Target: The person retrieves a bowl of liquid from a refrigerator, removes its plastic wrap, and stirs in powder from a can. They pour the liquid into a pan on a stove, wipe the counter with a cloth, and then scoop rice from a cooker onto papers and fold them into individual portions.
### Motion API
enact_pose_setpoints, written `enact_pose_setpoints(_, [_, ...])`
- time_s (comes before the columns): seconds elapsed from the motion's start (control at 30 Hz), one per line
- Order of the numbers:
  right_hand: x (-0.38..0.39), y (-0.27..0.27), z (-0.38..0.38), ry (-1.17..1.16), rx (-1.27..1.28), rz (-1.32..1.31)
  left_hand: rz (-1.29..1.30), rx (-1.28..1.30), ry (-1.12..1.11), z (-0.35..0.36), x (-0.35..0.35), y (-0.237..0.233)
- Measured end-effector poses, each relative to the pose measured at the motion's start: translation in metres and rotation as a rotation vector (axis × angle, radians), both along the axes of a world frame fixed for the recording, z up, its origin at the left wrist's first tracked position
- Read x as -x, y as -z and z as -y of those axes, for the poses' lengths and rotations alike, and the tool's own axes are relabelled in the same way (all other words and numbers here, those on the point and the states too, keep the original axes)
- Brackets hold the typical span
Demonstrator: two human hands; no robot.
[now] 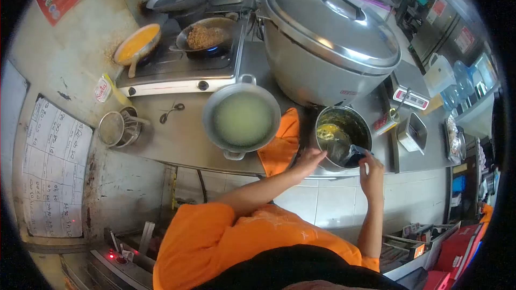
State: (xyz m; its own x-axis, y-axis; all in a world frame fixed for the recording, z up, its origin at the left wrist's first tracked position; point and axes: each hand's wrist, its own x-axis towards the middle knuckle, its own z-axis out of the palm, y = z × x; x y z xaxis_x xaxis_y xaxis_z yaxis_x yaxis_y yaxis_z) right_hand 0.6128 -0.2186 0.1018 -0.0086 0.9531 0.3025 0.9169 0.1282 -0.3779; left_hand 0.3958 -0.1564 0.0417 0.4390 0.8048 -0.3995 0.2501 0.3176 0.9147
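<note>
A deep metal pot stands at the counter's front edge, its inner wall smeared dark green, with yellowish food inside. My left hand is closed at the pot's near left rim, seeming to grip it. Over the pot's near right side, my right hand is closed on a clear plastic jug with a dark part near my fingers. The jug tilts into the pot; its exact shape is partly hidden. Left of the pot lies an orange cloth, partly beneath a wide metal pan of cloudy pale green liquid.
Behind the pot stands a huge lidded rice cooker. A wok of brown food sits over a lit flame on the stove. Scissors and strainers lie left. On the right are a scale and a metal container.
</note>
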Motion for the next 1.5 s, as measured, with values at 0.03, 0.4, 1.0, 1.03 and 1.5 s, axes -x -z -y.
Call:
enact_pose_setpoints(0.03, [-0.001, -0.003, 0.011, 0.005, -0.009, 0.000, -0.064, 0.006, -0.023, -0.016, -0.015, 0.020])
enact_pose_setpoints(0.4, [-0.027, 0.014, 0.153, 0.563, -0.193, -0.369, 0.141, 0.033, -0.279, -0.005, -0.026, 0.053])
enact_pose_setpoints(1.0, [0.100, 0.045, 0.081, 0.556, -0.300, -0.433, 0.326, 0.040, -0.741, 0.121, 0.382, -0.108])
enact_pose_setpoints(1.03, [0.122, 0.051, 0.067, 0.595, -0.104, -0.484, 0.258, -0.047, -0.760, 0.129, 0.407, -0.099])
enact_pose_setpoints(1.5, [0.234, 0.159, -0.052, 0.170, 0.360, 0.515, 0.243, 0.082, -1.088, 0.130, 0.488, 0.010])
